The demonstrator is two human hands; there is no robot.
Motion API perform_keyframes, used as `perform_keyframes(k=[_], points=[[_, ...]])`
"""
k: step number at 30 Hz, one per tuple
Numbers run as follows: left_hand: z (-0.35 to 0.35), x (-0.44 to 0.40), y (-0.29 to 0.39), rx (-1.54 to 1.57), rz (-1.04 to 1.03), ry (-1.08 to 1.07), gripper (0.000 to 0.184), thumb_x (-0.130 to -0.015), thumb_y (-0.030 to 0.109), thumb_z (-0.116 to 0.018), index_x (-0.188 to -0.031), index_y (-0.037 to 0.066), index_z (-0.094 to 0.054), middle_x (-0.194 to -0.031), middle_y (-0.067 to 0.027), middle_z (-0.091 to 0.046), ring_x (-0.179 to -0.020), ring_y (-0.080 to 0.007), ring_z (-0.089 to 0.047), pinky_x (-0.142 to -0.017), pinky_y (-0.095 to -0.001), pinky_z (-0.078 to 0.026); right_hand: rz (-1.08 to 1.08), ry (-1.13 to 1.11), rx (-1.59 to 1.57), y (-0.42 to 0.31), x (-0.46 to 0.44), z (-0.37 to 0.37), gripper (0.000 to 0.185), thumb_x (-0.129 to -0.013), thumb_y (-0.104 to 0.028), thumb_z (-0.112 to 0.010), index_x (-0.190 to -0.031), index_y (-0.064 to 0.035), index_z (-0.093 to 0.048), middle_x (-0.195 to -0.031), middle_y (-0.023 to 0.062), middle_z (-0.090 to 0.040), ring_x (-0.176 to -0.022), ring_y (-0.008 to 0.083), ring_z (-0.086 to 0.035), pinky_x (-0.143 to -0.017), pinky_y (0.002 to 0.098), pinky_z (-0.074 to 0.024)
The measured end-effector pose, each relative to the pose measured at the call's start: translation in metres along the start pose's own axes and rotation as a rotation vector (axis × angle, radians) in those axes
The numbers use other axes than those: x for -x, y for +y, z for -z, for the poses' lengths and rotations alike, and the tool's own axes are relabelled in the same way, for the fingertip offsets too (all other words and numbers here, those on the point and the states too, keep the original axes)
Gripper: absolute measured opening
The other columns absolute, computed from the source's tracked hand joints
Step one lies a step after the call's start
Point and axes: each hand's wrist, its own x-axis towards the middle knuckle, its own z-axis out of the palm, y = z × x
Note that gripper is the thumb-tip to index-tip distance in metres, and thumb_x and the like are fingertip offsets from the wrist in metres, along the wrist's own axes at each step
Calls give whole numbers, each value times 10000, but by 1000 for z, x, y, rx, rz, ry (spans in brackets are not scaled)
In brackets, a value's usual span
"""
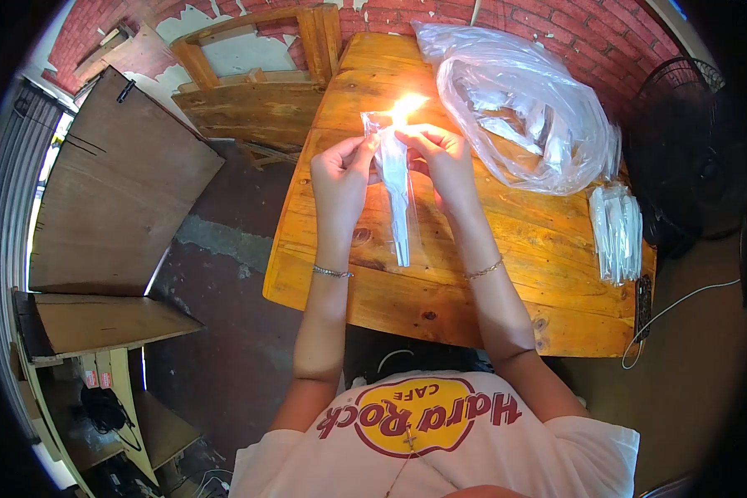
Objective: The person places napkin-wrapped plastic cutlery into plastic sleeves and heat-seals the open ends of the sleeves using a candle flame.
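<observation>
Both hands hold a long clear plastic sleeve (396, 187) upright in view over the wooden table. Inside it is a white, folded, tissue-like piece with slim pale handle-like ends at the bottom, perhaps wrapped cutlery. My left hand (340, 170) pinches the sleeve's upper left edge between thumb and fingers. At its upper right, my right hand (441, 162) grips the top with thumb and forefinger. A bright flame-like glow (409, 108) shines just beyond the fingertips, close to the sleeve's top edge. Its source is hidden by glare and the hands.
A large clear plastic bag (527, 112) with white packets lies at the table's (473, 307) far right. Several similar packets (616, 234) are stacked at the right edge, above a black remote (643, 307). A dark fan (681, 158) stands beyond. Wooden frames (253, 83) lean behind.
</observation>
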Motion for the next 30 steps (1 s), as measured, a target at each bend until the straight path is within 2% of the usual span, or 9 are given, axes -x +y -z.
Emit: perform_keyframes(k=[17,30], points=[[0,-5,-3,-31,-13,1,184,-864,114,-558,-916,-40,-643,-766,-65,-643,-636,-99,-612,-561,-247,-536,2,-9,18,2,-7,1,134,-790,-127,-646,-793,6,-665,-650,8,-594,-533,43,-481,-495,191,-405],[-3,-7,-2,-89,15,-5,180,-863,113,-555,-915,-34,-645,-753,-63,-640,-634,-100,-614,-557,-245,-533,-11,-39,22,3,-11,8,143,-805,-141,-626,-800,-6,-674,-664,13,-609,-558,49,-512,-510,191,-409]])
